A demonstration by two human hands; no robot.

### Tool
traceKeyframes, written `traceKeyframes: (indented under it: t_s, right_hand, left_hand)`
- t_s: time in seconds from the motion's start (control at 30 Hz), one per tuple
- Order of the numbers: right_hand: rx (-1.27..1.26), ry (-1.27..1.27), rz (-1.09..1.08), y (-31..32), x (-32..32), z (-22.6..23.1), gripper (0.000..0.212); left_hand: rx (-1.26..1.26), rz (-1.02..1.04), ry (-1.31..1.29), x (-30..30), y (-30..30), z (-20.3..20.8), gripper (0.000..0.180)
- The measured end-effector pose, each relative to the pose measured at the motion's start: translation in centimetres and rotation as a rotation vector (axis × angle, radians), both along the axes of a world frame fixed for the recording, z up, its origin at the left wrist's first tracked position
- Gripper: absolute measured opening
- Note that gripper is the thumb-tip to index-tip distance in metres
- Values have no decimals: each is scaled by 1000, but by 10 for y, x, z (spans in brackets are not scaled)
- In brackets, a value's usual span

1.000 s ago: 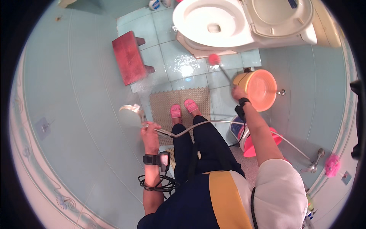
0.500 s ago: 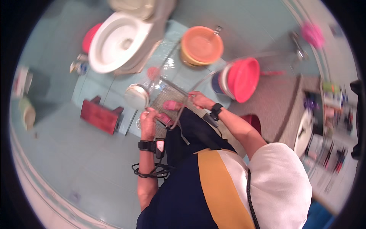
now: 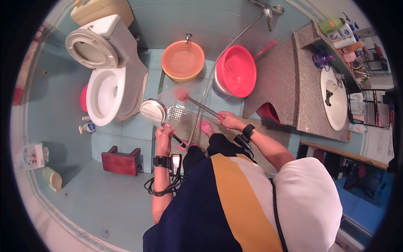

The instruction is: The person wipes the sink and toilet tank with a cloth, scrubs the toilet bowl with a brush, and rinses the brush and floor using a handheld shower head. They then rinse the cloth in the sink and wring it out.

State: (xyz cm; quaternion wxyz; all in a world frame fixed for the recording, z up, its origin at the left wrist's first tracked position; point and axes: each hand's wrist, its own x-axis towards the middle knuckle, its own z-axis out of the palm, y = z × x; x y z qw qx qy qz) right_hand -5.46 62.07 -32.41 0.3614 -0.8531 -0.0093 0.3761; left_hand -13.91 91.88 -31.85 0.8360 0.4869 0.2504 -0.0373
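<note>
My left hand (image 3: 163, 137) grips the black handle of a shower head (image 3: 153, 112), whose round metal face is above the fist. From its handle a grey hose (image 3: 206, 86) loops down and then up to the wall. My right hand (image 3: 231, 121) is closed round the end of a long-handled brush (image 3: 203, 106). The brush's reddish bristle end is blurred by motion over the wet tiled floor, just right of the shower head. Water streaks show between the two tools.
A white toilet (image 3: 104, 94) with its lid up stands at left. Ahead are an orange basin (image 3: 183, 59) and a red basin (image 3: 236, 71) on a bucket. At right is a stone counter with a sink (image 3: 333, 98). A red stool (image 3: 120, 161) is at lower left.
My view has swung, bringing the wall tap and the sink more into sight. The brush head is a little lower and farther right in view. Both hands keep their holds.
</note>
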Motion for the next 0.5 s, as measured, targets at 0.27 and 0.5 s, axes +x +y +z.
traceKeyframes:
  t_s: [0.27, 0.5]
  right_hand:
    - [-171, -173, 103, -50, -58, 50, 14]
    - [-232, 122, -317, -142, -147, 140, 13]
  left_hand:
    - [25, -161, -143, 21, -15, 58, 7]
    - [39, -560, -149, 79, -102, 97, 29]
